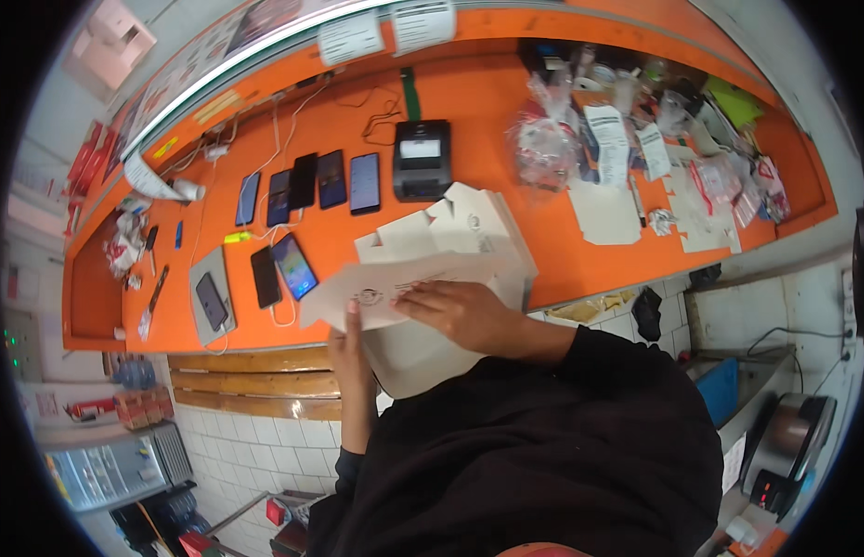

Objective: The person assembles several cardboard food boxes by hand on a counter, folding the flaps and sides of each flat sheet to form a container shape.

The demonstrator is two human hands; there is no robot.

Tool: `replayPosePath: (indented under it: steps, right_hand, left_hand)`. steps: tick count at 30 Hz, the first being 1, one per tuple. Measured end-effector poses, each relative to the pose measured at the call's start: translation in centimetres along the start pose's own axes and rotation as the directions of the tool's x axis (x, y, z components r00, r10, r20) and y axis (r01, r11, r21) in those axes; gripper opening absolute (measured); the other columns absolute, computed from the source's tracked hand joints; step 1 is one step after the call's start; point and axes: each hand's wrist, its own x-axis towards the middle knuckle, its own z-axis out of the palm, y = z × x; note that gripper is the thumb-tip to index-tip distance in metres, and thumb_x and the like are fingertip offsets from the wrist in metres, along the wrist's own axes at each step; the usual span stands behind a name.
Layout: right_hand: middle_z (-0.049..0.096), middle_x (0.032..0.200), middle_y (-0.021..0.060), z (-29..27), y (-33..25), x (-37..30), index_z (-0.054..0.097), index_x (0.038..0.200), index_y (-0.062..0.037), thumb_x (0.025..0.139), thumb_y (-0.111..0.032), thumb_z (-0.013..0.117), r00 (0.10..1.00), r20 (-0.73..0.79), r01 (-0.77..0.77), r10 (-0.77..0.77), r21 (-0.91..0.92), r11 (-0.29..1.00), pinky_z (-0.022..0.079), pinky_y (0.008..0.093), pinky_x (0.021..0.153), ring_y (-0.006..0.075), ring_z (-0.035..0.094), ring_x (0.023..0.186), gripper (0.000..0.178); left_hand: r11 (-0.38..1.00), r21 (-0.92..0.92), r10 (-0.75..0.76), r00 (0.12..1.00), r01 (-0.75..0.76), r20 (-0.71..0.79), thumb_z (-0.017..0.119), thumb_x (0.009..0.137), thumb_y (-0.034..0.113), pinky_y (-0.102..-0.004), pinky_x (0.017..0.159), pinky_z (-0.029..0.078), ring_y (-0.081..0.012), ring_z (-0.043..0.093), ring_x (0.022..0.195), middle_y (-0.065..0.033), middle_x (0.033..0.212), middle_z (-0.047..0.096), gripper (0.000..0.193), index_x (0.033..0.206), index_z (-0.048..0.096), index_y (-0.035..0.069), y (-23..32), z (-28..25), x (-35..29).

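Note:
A partly folded pale cardboard box (409, 362) with small printed marks is held against the near edge of the counter, close to my body. My left hand (352, 351) grips its left side, thumb up over the raised panel and the other fingers mostly hidden behind. Stretched fingers of my right hand (460, 314) lie flat on that same panel. Just beyond, more pale cardboard (511, 237) with cut notches rests on the orange counter (562, 269); I cannot tell how many pieces it is.
Several phones (365, 184) lie left of the box, some on charging cables. A black receipt printer (422, 160) stands behind it. At the right are plastic-wrapped packages (546, 139), paper slips (608, 144) and a pen (639, 204). A grey tablet-like slab (209, 320) lies far left.

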Motion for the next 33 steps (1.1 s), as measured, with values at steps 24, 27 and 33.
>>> replayPosePath:
  steps: [24,27,33]
  right_hand:
    - [0.063,0.111,0.0132,-0.8,7.6,-11.1,0.063,0.111,-0.0013,0.086,-0.009,0.062,0.998,0.059,-0.027,0.009,0.323,0.946,0.047,0.0418,0.091,0.0283,0.058,0.106,0.026]
    - [0.060,0.120,0.0146,5.0,5.5,-9.4,0.061,0.117,-0.0013,0.088,-0.018,0.064,0.971,0.132,0.170,-0.198,0.193,0.966,0.043,0.0397,0.100,0.0297,0.056,0.113,0.034]
    - [0.059,0.127,0.0183,11.1,7.3,-10.4,0.060,0.121,-0.0004,0.086,-0.019,0.064,0.824,0.564,-0.041,-0.051,0.149,0.988,0.049,0.0392,0.097,0.0320,0.055,0.120,0.040]
  left_hand:
    - [0.399,0.888,-0.300,0.882,-0.229,0.362,0.062,0.078,-0.006,-0.0480,0.113,0.033,-0.0386,0.027,0.143,-0.0170,0.155,0.027,0.080,0.149,0.034,0.017,-18.0,-2.8,0.4]
    - [0.063,0.890,-0.068,0.888,-0.452,0.456,0.067,0.080,0.004,-0.0443,0.107,0.042,-0.0326,0.037,0.138,-0.0120,0.155,0.028,0.071,0.144,0.038,0.014,-15.3,-1.8,-0.7]
    - [0.151,0.856,-0.076,0.858,-0.494,0.508,0.055,0.082,-0.004,-0.0374,0.100,0.050,-0.0313,0.050,0.130,-0.0118,0.151,0.038,0.056,0.136,0.045,0.007,-16.3,-3.9,-0.1]
